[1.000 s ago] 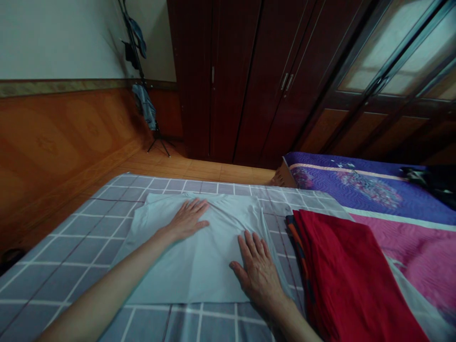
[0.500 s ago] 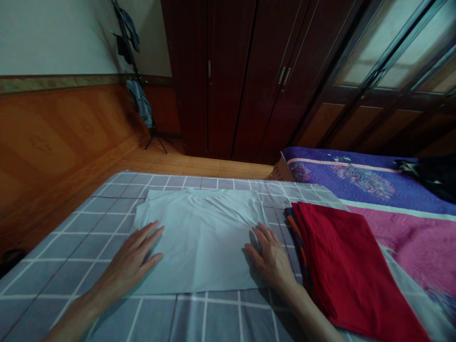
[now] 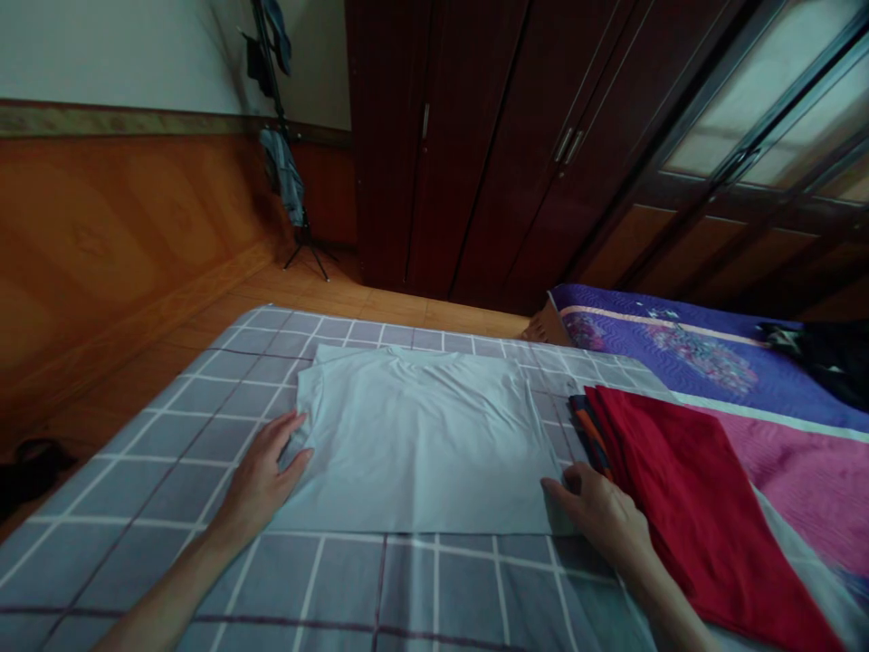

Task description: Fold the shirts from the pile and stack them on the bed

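Observation:
A pale folded shirt [image 3: 421,435] lies flat on the checked bed sheet [image 3: 272,589], its neckline toward the far side and some wrinkles at its upper right. My left hand [image 3: 262,466] rests at the shirt's left edge, thumb and fingers apart, holding nothing. At the shirt's lower right edge is my right hand [image 3: 601,507], with its thumb on the cloth near the corner and its fingers curled; whether cloth is between them is hidden. Folded red cloth [image 3: 692,498] lies right of that hand, with dark and orange cloth [image 3: 590,435] at its left edge.
Beyond the bed stand a dark red wardrobe [image 3: 468,154] and a rack with hanging clothes [image 3: 289,177]. To the right a purple and pink quilt [image 3: 699,349] bears a black garment [image 3: 828,353]. A dark object [image 3: 33,471] is at the far left.
My right hand has moved right, to the shirt's lower right edge, and its fingers have curled. My left hand has shifted off the shirt's surface to its left edge. The view has shifted.

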`<state>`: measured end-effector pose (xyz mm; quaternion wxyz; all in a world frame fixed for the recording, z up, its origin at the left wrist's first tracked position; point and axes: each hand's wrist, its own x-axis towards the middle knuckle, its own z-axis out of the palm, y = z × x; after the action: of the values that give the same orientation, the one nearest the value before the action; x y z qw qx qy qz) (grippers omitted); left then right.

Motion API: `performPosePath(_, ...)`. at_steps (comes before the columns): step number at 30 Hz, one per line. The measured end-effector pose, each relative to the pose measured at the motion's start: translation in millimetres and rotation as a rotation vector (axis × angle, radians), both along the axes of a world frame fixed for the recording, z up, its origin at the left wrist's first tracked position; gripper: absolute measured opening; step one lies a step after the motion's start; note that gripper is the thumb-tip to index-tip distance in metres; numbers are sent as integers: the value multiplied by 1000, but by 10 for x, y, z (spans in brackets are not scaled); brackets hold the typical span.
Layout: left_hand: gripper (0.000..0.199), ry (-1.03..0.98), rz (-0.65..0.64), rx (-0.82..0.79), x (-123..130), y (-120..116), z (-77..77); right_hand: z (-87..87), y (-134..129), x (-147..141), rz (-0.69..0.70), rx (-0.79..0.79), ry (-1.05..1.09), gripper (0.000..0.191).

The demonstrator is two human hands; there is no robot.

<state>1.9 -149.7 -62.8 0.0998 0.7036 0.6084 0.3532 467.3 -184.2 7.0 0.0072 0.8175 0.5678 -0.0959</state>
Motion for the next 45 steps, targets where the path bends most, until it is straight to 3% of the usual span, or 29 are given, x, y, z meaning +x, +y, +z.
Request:
performPosePath(3,42,-123,69,-5,10,-23,103,-65,91,39,-22,37,138,31)
performPosePath(5,42,-202,113,-25,11,-31,154,-109,123,64,-56,112,339,33)
performPosePath(8,43,-319,169,-79,2,-42,191,-110,87,60,-206,192,790,34)
performPosePath(11,45,-423,211,-128,-17,-50,189,-45,-8,21,-401,159,1142,47)
performPosePath(16,39,-537,213,-118,-38,-37,160,10,-47,-37,-475,149,1209,33)
performPosePath(21,38,-643,223,-97,-31,-22,178,213,261,-324,-496,160,1312,34)
performPosePath(25,40,-783,233,-116,-8,-20,246,560,684,-1009,-289,215,1359,47)
performPosePath(28,44,-855,249,-162,2,-22,321,683,908,-1824,90,161,1340,48)
performPosePath(29,45,-871,251,-178,-1,-23,343,670,932,-2123,237,116,1253,47)
performPosePath(31,46,-894,254,-195,-19,-25,372,568,886,-2699,519,57,872,42)
performPosePath(33,46,-887,255,-186,-49,-24,378,410,730,-3163,610,27,773,36)
performPosePath(35,43,-825,258,-172,-80,-19,365,264,520,-3446,709,-1,667,32)
performPosePath(39,40,-729,243,-172,-99,-5,325,183,197,-3458,966,69,394,27)
performPosePath(42,42,-703,200,-186,-85,4,303,230,137,-3137,1048,149,379,25)
performPosePath(45,43,-583,217,-207,-95,4,305,191,172,-2670,993,274,353,32)
